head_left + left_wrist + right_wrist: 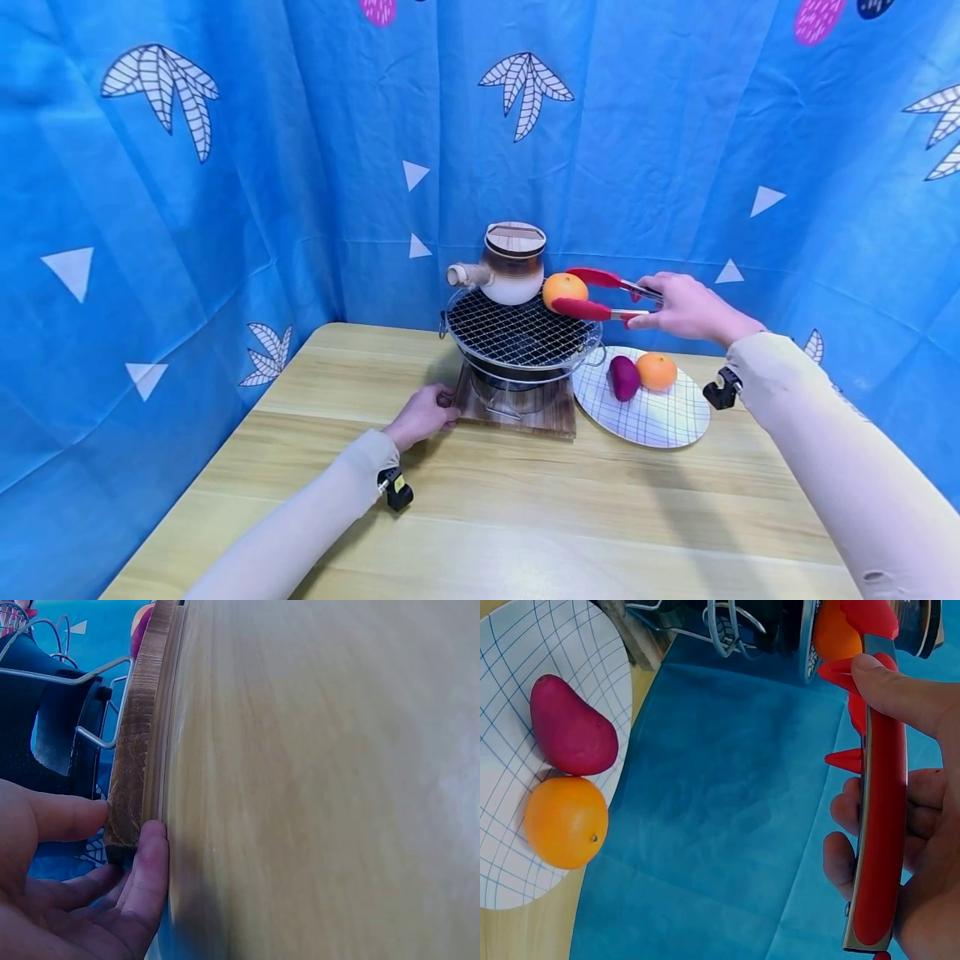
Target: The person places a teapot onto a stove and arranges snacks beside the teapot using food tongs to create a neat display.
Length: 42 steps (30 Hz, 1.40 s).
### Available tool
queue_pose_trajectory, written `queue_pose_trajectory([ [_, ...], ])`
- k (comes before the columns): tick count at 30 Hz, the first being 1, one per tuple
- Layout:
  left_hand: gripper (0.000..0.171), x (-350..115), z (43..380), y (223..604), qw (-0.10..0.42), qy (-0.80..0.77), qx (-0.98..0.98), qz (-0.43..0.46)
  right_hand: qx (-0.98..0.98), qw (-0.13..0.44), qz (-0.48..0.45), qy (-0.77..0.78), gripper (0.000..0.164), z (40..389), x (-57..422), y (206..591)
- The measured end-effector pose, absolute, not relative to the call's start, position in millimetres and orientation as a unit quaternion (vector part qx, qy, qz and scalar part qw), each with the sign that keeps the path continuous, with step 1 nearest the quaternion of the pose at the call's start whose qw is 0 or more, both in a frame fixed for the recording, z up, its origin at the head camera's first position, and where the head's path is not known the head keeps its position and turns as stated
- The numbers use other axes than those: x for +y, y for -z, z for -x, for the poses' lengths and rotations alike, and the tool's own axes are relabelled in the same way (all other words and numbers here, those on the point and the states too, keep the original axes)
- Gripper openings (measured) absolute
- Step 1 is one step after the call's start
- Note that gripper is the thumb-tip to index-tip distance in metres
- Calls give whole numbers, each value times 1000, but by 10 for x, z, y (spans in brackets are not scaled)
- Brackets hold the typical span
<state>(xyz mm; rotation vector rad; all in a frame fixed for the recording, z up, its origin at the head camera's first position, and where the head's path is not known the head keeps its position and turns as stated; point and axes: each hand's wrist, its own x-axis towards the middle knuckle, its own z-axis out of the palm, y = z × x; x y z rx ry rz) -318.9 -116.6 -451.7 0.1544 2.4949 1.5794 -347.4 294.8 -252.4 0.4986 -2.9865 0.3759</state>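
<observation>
My right hand [686, 307] grips a pair of red-tipped tongs [885, 817], fingers and thumb wrapped round the handles. Between the tong tips is an orange [564, 288], at the right side of the grill's wire mesh [517, 329] and beside the clay pot [513, 271]. My left hand [423, 415] pinches the front left corner of the wooden base [139, 742] under the grill, thumb on top and fingers at the lower edge. On the checked plate [678, 429] right of the grill lie a purple sweet potato [571, 727] and a second orange [566, 823].
The pot's side handle [467, 275] points left over the mesh. Wire loop handles [596, 356] stick out from the grill's sides. A blue curtain [637, 167] hangs close behind and to the left of the wooden table [525, 508].
</observation>
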Motion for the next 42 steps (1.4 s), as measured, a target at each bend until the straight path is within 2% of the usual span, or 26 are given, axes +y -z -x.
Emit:
queue_pose_trajectory([
  [29,45,-1156,3201,4525,91,-541,834,-55,-978,39,-150,-138,76,3453,2927,2534],
  [37,46,-1159,3185,4528,91,-541,835,-55,-979,38,-141,-140,91,3389,2972,2532],
  [42,46,-1157,3173,4530,92,-542,834,-52,-979,49,-140,-140,87,3342,3037,2542],
])
